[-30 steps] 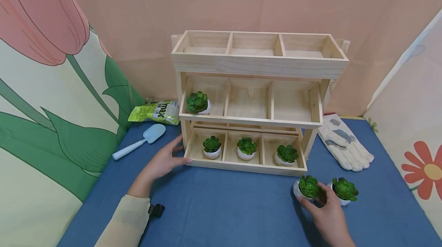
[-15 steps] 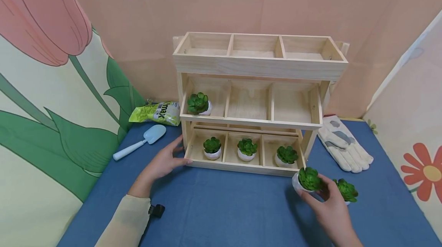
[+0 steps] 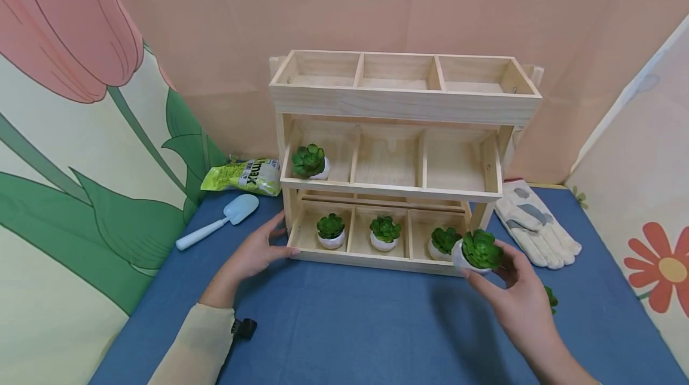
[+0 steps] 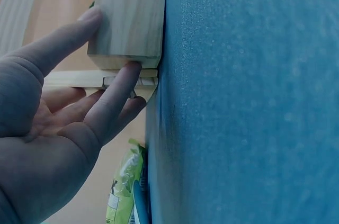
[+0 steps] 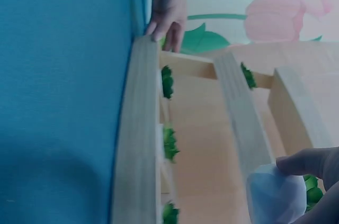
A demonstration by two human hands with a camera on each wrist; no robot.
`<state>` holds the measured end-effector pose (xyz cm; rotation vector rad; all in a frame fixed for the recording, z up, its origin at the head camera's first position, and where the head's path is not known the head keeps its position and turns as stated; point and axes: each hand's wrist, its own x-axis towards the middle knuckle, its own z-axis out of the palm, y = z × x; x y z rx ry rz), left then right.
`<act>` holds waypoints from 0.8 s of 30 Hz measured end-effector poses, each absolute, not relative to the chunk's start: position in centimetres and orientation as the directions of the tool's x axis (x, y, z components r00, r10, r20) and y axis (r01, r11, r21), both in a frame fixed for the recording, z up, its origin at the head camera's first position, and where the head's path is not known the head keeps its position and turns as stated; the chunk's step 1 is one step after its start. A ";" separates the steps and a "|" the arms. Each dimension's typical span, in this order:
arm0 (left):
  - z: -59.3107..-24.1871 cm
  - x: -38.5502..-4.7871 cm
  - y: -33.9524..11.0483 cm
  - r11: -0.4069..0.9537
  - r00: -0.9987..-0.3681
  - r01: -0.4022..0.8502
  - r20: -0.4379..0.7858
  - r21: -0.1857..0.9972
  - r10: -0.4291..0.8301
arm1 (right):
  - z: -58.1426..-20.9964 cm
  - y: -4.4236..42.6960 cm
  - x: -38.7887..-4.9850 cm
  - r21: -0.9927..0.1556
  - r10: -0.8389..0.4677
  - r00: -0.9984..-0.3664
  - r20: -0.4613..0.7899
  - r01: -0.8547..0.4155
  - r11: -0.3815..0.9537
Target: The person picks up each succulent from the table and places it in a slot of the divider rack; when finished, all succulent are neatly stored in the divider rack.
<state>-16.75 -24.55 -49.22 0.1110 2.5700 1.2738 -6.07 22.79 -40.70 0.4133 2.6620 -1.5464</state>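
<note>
My right hand (image 3: 524,301) pinches a small potted succulent (image 3: 479,252), holding it in the air before the right end of the wooden shelf's lowest tier (image 3: 377,260). Its white pot (image 5: 276,195) shows under the thumb in the right wrist view. At the other end, my left hand (image 3: 253,256) rests on the lowest tier's left corner; in the left wrist view its thumb touches the front board (image 4: 130,17) and its extended fingers lie by the side. Potted succulents occupy the left (image 3: 331,228), middle (image 3: 384,231) and right (image 3: 444,243) bottom compartments, the last partly hidden by the held one.
Another succulent (image 3: 309,161) leans in the middle tier's left compartment. One more (image 3: 551,299) is mostly hidden behind the right hand. A light-blue trowel (image 3: 239,208) and green bag (image 3: 244,176) lie left of the shelf; work gloves (image 3: 538,223) lie right.
My right hand has lifted the potted succulent off the blue cloth and carried it up toward the shelf's lower right end. The left hand stays at the corner.
</note>
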 end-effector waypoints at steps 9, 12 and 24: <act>-49.2 -16.8 -24.6 0.611 -0.960 -0.057 -0.212 0.790 0.185 | -38.1 21.5 -7.1 -0.874 0.139 -0.989 0.052 0.022 0.486; -49.2 -16.8 -24.5 0.607 -0.958 -0.059 -0.216 0.792 0.188 | -37.2 20.9 -7.5 -0.882 0.114 -0.987 0.117 -0.050 0.469; -49.3 -16.7 -24.5 0.611 -0.961 -0.052 -0.205 0.790 0.184 | -33.9 17.7 -9.9 -0.881 -0.001 -0.967 0.253 -0.232 0.412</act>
